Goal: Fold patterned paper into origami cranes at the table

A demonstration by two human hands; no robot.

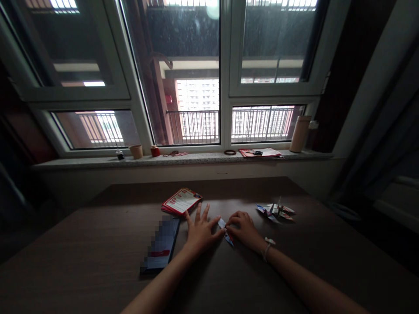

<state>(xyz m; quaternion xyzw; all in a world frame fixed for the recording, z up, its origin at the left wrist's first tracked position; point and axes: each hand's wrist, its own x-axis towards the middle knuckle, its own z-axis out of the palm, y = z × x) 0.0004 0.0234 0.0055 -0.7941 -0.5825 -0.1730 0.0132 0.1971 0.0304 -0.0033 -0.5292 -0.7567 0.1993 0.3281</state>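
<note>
In the head view, the left hand (pixel 200 233) is lying flat on the dark wooden worktop (pixel 98 270), its fingers spread wide and gripping nothing; its thumb is reaching toward, and seemingly touching, a small folded piece of paper (pixel 225 231). The right hand (pixel 244 229) is resting just beside it with its fingers curled down, their tips pressing on the right edge of that same piece. The folded paper, blue and white with a red tip, is lying on the worktop between the two hands, near the middle of the surface. A pale bracelet (pixel 269 244) is sitting on the right wrist.

Just left of the left hand, a long dark blue booklet (pixel 160 248) is lying on the worktop, and beyond it a stack of red and white leaflets (pixel 181 201) is sitting at an angle. Right of the right hand, apart from it, a few finished folded paper figures (pixel 275 211) are clustering together.

On the stone windowsill (pixel 196 160) behind the worktop, a small cup (pixel 136 151), a red pot (pixel 155 151), a dark ring (pixel 230 152), some red and white papers (pixel 260 152) and a tall beige flask (pixel 300 133) are standing or lying in a row under the window.
</note>
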